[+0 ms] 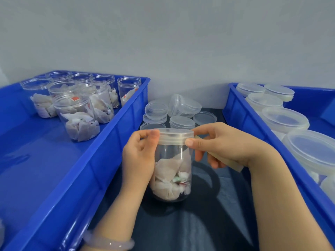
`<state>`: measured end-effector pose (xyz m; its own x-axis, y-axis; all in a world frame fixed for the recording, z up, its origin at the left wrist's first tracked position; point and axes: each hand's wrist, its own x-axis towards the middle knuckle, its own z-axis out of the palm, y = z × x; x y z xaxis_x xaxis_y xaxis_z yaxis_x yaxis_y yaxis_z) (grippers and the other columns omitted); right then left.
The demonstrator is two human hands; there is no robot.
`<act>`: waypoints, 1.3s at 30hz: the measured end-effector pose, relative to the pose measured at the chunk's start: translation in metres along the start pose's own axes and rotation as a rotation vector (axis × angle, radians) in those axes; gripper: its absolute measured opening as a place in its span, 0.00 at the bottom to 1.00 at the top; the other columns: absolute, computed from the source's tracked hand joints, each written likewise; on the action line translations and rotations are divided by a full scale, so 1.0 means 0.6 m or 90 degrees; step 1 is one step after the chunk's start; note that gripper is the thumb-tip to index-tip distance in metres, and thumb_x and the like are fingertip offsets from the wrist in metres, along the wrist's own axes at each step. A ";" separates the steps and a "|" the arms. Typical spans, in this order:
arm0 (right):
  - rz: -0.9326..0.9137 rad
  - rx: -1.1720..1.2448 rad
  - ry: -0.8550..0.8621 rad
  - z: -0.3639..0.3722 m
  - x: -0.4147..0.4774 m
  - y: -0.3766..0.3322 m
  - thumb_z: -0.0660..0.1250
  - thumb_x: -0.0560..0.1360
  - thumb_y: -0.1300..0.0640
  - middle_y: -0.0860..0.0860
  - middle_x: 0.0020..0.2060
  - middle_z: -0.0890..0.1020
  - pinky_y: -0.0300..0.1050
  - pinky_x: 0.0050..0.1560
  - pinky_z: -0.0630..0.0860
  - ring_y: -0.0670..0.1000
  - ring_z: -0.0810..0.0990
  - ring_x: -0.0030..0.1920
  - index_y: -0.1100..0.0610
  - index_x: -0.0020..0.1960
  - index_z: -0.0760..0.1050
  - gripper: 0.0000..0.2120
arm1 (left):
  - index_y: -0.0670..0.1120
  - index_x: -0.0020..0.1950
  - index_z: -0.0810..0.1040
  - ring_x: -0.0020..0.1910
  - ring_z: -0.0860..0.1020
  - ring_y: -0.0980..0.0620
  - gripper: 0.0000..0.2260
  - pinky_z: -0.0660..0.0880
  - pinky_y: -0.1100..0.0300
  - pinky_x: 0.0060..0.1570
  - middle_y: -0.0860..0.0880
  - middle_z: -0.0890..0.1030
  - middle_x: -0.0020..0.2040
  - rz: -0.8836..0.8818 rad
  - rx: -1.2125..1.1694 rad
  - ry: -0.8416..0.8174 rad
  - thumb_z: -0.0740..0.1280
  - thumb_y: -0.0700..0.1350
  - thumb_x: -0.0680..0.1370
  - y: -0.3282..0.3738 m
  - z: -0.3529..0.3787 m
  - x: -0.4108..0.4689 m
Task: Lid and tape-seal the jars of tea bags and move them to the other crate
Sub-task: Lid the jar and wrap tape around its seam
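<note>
Two hands worked one jar. Nearest the camera, a pale bracelet (108, 242) sat on the left wrist, above the dark table (199, 223). The left hand (139, 156) wrapped the jar (172, 169) from its side, fingers curled round the wall and fingertips up at the lid (175, 136). The jar stood upright on the table between the two crates, tea bags in its lower half, lid already on. The right hand (223, 147) pinched tan tape (233, 164), with the thumb pressed at the lid's rim and the rest of the tape running back under the curled fingers. Whether that was a roll or a strip, cannot tell.

Step judged: taping the lid seam. To do it well, keep the left grip firm, hold the tape flat across the lid-to-jar joint, and press it down along the seam without wrinkles. Turning the jar rather than the tape hand likely helps.

Just behind the jar lay loose lids (181, 122), some stacked and one on edge, close enough to get knocked. The left crate (112, 138) held open jars (76, 116) of tea bags toward its far end. The right crate (241, 113) held lidded jars (284, 119) along its length; its near wall stood between the jar and the free space inside, so a lift over is needed. A grey wall (163, 42) stood behind it all.
</note>
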<state>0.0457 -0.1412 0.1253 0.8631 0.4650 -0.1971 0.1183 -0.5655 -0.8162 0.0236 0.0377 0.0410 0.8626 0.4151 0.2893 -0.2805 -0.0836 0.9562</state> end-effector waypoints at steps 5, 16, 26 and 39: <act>-0.002 -0.090 0.036 0.015 -0.005 -0.020 0.69 0.70 0.40 0.47 0.29 0.81 0.38 0.24 0.72 0.45 0.75 0.22 0.54 0.48 0.75 0.18 | 0.54 0.49 0.77 0.44 0.80 0.69 0.32 0.75 0.72 0.41 0.67 0.82 0.42 -0.049 0.015 -0.095 0.69 0.75 0.56 0.015 0.010 -0.015; -0.036 -0.191 0.148 0.021 -0.041 -0.053 0.67 0.60 0.33 0.42 0.27 0.81 0.31 0.23 0.66 0.39 0.73 0.21 0.45 0.50 0.76 0.24 | 0.43 0.48 0.82 0.49 0.82 0.38 0.27 0.76 0.39 0.55 0.37 0.84 0.46 -0.084 -0.111 -0.101 0.74 0.61 0.59 0.010 -0.007 -0.002; 0.001 -0.230 0.201 0.018 -0.016 -0.035 0.69 0.65 0.35 0.45 0.20 0.76 0.32 0.22 0.63 0.41 0.68 0.20 0.54 0.31 0.80 0.22 | 0.46 0.47 0.82 0.45 0.84 0.44 0.27 0.79 0.52 0.45 0.44 0.85 0.45 -0.142 -0.143 -0.159 0.74 0.61 0.56 0.008 -0.023 -0.002; 0.024 -0.233 0.068 0.036 0.002 -0.038 0.56 0.63 0.27 0.47 0.33 0.81 0.35 0.26 0.69 0.41 0.71 0.19 0.50 0.52 0.78 0.32 | 0.47 0.50 0.85 0.45 0.82 0.52 0.39 0.79 0.59 0.41 0.47 0.84 0.47 -0.227 -0.243 -0.229 0.73 0.74 0.50 -0.005 -0.025 -0.010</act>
<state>0.0334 -0.1130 0.1320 0.9140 0.3770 -0.1499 0.2364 -0.7952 -0.5584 0.0131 0.0492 0.0361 0.9996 0.0226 0.0160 -0.0231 0.3596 0.9328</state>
